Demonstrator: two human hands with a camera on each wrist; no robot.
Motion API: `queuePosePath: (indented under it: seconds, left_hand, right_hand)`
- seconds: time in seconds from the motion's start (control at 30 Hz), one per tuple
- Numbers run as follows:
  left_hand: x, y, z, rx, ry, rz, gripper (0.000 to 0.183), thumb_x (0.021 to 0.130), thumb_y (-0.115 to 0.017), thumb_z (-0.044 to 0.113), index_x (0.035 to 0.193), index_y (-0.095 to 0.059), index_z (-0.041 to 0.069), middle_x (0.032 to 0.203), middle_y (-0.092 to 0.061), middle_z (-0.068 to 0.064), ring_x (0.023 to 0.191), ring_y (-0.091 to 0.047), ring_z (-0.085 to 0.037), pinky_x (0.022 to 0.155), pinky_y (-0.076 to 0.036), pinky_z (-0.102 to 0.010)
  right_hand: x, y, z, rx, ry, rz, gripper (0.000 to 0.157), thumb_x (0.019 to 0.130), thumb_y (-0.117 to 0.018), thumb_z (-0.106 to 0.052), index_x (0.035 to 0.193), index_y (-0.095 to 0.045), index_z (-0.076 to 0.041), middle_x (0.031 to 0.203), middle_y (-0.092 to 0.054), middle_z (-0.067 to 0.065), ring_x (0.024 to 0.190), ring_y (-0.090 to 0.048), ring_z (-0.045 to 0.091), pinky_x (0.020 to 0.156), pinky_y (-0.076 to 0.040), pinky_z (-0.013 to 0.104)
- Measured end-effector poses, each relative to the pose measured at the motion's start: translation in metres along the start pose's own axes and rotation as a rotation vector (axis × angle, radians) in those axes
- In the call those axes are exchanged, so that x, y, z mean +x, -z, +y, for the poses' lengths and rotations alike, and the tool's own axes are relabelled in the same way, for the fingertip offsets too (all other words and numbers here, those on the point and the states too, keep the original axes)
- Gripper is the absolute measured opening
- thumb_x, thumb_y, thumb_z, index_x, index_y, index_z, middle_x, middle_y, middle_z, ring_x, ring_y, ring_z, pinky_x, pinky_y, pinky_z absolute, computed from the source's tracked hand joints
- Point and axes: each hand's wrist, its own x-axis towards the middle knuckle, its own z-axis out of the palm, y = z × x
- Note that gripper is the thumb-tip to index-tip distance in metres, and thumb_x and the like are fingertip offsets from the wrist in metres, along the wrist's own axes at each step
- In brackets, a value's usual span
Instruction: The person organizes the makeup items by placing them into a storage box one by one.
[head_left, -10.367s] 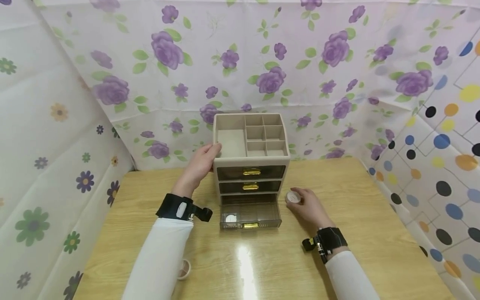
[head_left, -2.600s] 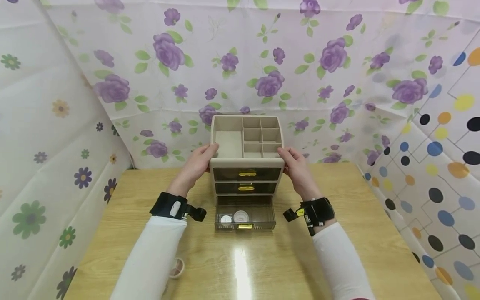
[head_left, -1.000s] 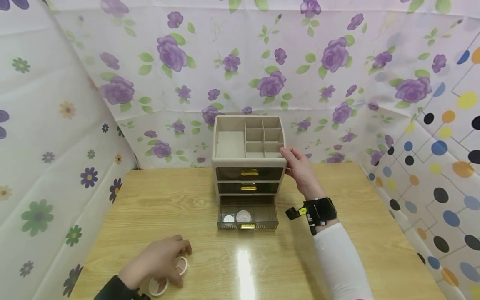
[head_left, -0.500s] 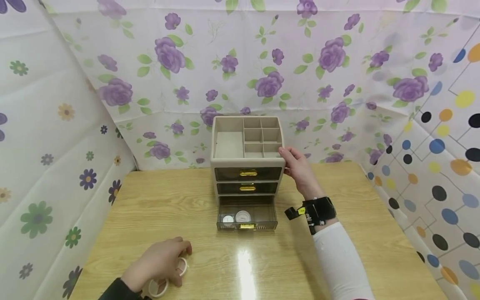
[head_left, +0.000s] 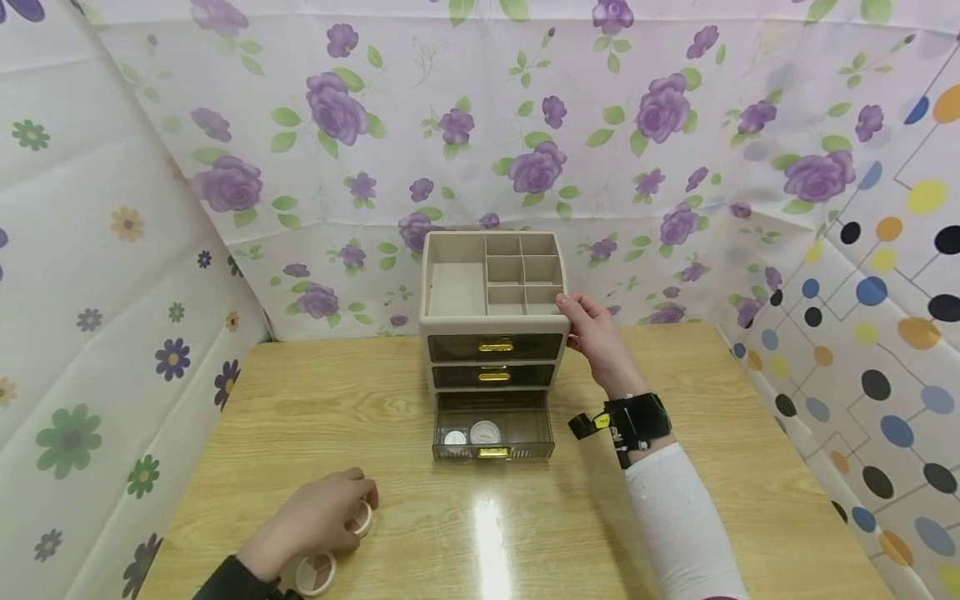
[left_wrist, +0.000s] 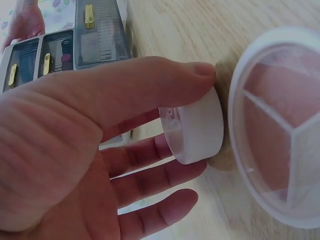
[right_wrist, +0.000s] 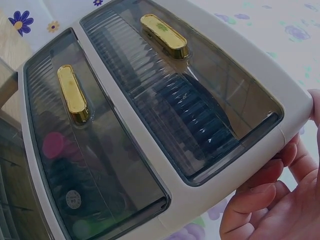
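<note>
A beige desktop drawer organizer stands at the back middle of the table, its bottom drawer pulled out. My right hand grips its right upper edge, thumb on the rim and fingers curled against the side. At the front left, my left hand pinches a small round powder compact between thumb and fingers; it has a clear top and white sides. Beside it on the table lies a second round compact, divided into three parts in the left wrist view. The drawer holds two white round cases, one small, one larger.
Two closed smoky drawers with gold handles sit above the pulled-out one; small things show faintly inside. The organizer's top has one large compartment and several small ones. Patterned cloth walls enclose the wooden table behind and at both sides.
The white case held by my right hand earlier now lies in the drawer, and that hand has moved to the organizer's right edge. My left hand left the organizer and came down to the compact.
</note>
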Motion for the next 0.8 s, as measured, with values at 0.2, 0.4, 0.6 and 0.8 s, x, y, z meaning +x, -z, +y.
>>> queuePosePath:
  seconds: [0.2, 0.4, 0.6, 0.8]
  left_hand:
    - [0.000, 0.000, -0.002, -0.051, -0.042, 0.024, 0.034, 0.080, -0.087, 0.009, 0.112, -0.075, 0.012, 0.094, -0.052, 0.005, 0.072, -0.046, -0.006, 0.061, -0.041, -0.026]
    - [0.005, 0.008, 0.006, -0.110, -0.108, 0.049, 0.043, 0.093, -0.081, 0.010, 0.134, -0.071, -0.001, 0.097, -0.049, 0.002, 0.077, -0.045, -0.004, 0.066, -0.044, -0.025]
    - [0.020, 0.017, 0.023, -0.099, -0.233, 0.104, 0.056, 0.097, -0.080, 0.010, 0.147, -0.060, -0.005, 0.107, -0.052, 0.001, 0.083, -0.050, -0.003, 0.071, -0.050, -0.024]
    - [0.044, 0.027, 0.054, -0.134, -0.320, 0.261, 0.059, 0.097, -0.082, 0.018, 0.149, -0.060, 0.001, 0.127, -0.061, -0.001, 0.103, -0.061, -0.009, 0.091, -0.058, -0.035]
  right_hand:
    - [0.000, -0.001, -0.001, 0.002, -0.002, -0.001, 0.028, 0.108, -0.067, -0.041, 0.091, -0.060, -0.020, 0.084, -0.056, -0.002, 0.080, -0.061, 0.012, 0.071, -0.044, 0.027]
    - [0.000, -0.002, -0.001, 0.011, -0.005, 0.006, 0.028, 0.107, -0.067, -0.041, 0.091, -0.061, -0.019, 0.083, -0.057, -0.003, 0.079, -0.061, 0.011, 0.070, -0.045, 0.026]
    - [0.000, -0.001, 0.001, 0.005, -0.004, -0.002, 0.028, 0.107, -0.067, -0.041, 0.092, -0.060, -0.019, 0.084, -0.057, -0.002, 0.080, -0.061, 0.012, 0.071, -0.045, 0.027]
    - [0.001, -0.002, 0.001, 0.007, -0.005, -0.001, 0.028, 0.108, -0.066, -0.042, 0.093, -0.060, -0.019, 0.086, -0.058, -0.001, 0.082, -0.063, 0.013, 0.073, -0.046, 0.029]
